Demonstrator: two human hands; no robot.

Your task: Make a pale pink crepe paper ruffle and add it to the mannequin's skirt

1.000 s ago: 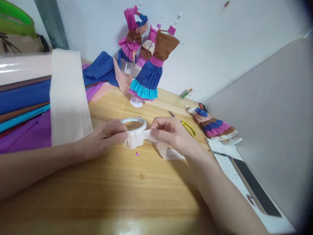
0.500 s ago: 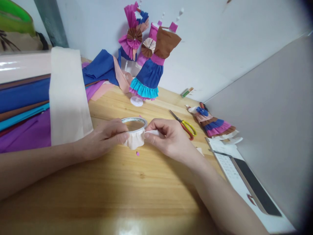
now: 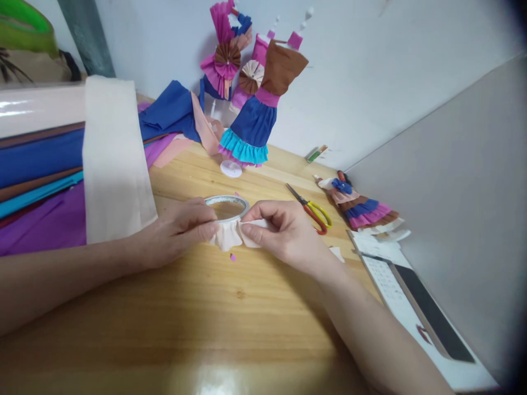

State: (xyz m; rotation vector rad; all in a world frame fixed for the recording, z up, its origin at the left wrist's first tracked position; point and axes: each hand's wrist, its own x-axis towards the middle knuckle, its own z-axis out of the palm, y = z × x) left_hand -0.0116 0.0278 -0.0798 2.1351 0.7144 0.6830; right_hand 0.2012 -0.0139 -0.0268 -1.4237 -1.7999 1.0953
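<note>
My left hand (image 3: 181, 233) is closed on a nearly used-up roll of tape (image 3: 246, 209), fingers over its left rim and thumb on the front. A cream strip (image 3: 225, 236), paper or thin cloth, hangs in small gathers along the roll's front side. My right hand (image 3: 280, 227) pinches this strip at the right of the roll, thumb in front and index finger behind. The strip's loose end shows under and behind the right fingers. Just below the gathers, a tiny purple scrap (image 3: 233, 257) lies on the wooden table (image 3: 222, 323).
Scissors (image 3: 309, 209) with yellow and red handles lie beyond my right hand. Dressed doll stands (image 3: 249, 123) are at the back wall. A ruffled dress piece (image 3: 362, 208) and a white box (image 3: 411, 296) sit right. Coloured sheets (image 3: 41, 159) and a cream sheet (image 3: 115, 164) fill the left.
My right thumb and finger have shifted slightly left along the rim, and more of the strip shows beneath them. The left hand keeps its hold on the roll.
</note>
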